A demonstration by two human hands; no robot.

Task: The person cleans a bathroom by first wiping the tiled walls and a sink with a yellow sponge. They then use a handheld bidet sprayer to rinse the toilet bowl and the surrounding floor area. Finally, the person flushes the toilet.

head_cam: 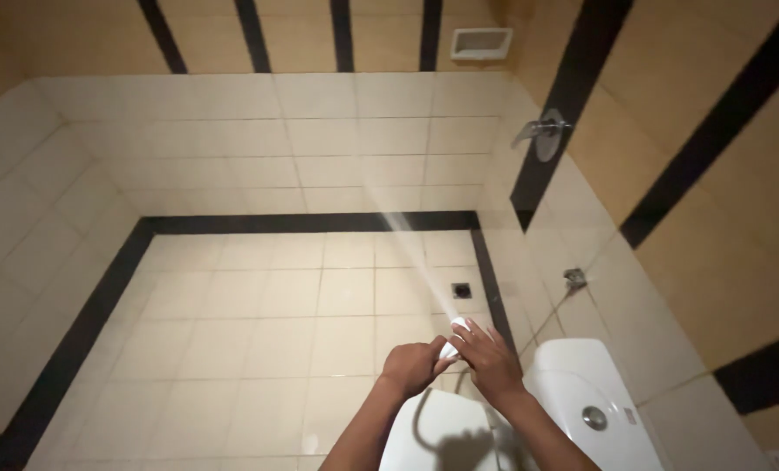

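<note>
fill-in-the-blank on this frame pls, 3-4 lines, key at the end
1. Both hands hold a white sprayer that shoots a jet of ____ toward the back wall.
2. The floor drain sits near the floor's ____ edge.
3. The round flush button is on top of the toilet ____.
4. The soap dish is set into the ____.

Missing words: water; right; tank; wall

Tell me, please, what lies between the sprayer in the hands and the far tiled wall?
In the head view, only a water jet from the sprayer crosses bare floor tiles.
</note>
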